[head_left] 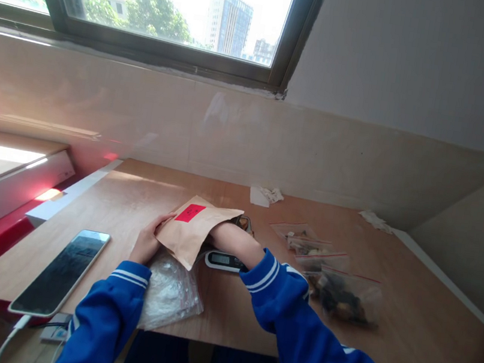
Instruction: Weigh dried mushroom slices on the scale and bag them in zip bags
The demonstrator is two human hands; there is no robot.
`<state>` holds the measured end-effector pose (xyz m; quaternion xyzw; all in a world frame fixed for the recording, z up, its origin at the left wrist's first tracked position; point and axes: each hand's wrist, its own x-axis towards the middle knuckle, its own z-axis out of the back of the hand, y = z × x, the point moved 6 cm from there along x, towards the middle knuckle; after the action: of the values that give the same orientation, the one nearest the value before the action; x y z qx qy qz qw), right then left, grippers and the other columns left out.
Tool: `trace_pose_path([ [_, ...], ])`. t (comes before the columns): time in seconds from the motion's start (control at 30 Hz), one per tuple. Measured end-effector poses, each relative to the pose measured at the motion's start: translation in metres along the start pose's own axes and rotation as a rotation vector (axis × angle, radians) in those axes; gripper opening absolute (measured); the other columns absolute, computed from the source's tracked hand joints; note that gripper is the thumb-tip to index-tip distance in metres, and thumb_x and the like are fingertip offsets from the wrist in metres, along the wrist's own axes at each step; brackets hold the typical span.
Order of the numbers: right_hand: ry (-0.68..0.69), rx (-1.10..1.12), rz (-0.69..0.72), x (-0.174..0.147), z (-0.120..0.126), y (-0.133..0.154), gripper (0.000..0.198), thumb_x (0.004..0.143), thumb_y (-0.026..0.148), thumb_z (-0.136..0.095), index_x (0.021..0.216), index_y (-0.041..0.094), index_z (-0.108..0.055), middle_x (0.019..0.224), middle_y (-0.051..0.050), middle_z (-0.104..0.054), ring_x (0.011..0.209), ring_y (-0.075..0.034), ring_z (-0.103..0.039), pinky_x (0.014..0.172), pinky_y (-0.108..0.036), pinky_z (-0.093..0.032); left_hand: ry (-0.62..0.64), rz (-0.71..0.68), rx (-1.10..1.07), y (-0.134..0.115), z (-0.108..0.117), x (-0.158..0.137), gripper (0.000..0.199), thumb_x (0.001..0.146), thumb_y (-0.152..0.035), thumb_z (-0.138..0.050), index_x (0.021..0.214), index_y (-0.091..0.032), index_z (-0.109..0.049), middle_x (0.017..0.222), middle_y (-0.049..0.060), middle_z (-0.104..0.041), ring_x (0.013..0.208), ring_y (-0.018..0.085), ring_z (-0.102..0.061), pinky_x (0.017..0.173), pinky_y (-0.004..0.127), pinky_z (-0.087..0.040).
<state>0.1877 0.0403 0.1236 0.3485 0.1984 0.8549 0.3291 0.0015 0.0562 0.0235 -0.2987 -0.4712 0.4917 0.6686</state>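
Observation:
A brown paper bag (198,232) with a red label lies tilted over the middle of the table, its mouth facing right. My left hand (153,235) grips the bag's closed left end. Through the mouth reaches my right hand (235,241), with its fingers hidden inside the bag. Below my right wrist is a small digital scale (221,260), partly covered by the bag and my arm. Just behind the wrist shows part of something brown (244,224), too covered to name. Clear plastic zip bags (173,292) lie in a pile under my left hand.
To the right lie several filled zip bags (345,297) with dark dried pieces. A phone (62,273) on a white cable rests at the left edge. Crumpled tissue (267,196) sits at the table's back, and a window (178,2) is above the tiled wall.

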Motion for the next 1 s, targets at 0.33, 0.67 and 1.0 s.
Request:
trace_pose_path([
  [0.33, -0.022, -0.052, 0.037, -0.016, 0.060, 0.047, 0.022, 0.093, 0.022, -0.046, 0.102, 0.021, -0.066, 0.102, -0.004, -0.069, 0.095, -0.016, -0.061, 0.088, -0.031, -0.047, -0.045, 0.018, 0.095, 0.003, 0.003, 0.001, 0.052, 0.072, -0.024, -0.053, 0.124, -0.016, -0.055, 0.119, 0.007, -0.063, 0.111, 0.024, -0.057, 0.097, 0.038, -0.043],
  [0.67, -0.553, 0.504, -0.425, -0.067, 0.083, -0.047, 0.040, 0.085, 0.051, -0.052, 0.099, 0.016, -0.065, 0.092, -0.006, -0.068, 0.071, -0.014, -0.059, 0.067, -0.026, -0.049, -0.098, 0.058, 0.216, 0.017, 0.009, 0.002, 0.055, 0.071, -0.026, -0.052, 0.125, -0.017, -0.053, 0.115, 0.006, -0.066, 0.107, 0.027, -0.059, 0.093, 0.037, -0.046],
  [1.0, -0.539, 0.728, -0.688, -0.119, 0.044, -0.102, 0.042, 0.073, 0.054, -0.060, 0.091, 0.016, -0.064, 0.084, -0.008, -0.066, 0.070, -0.018, -0.060, 0.058, -0.028, -0.048, -0.126, 0.074, 0.208, 0.016, 0.010, 0.002, 0.053, 0.068, -0.028, -0.055, 0.120, -0.019, -0.054, 0.111, 0.006, -0.067, 0.103, 0.027, -0.061, 0.088, 0.037, -0.047],
])
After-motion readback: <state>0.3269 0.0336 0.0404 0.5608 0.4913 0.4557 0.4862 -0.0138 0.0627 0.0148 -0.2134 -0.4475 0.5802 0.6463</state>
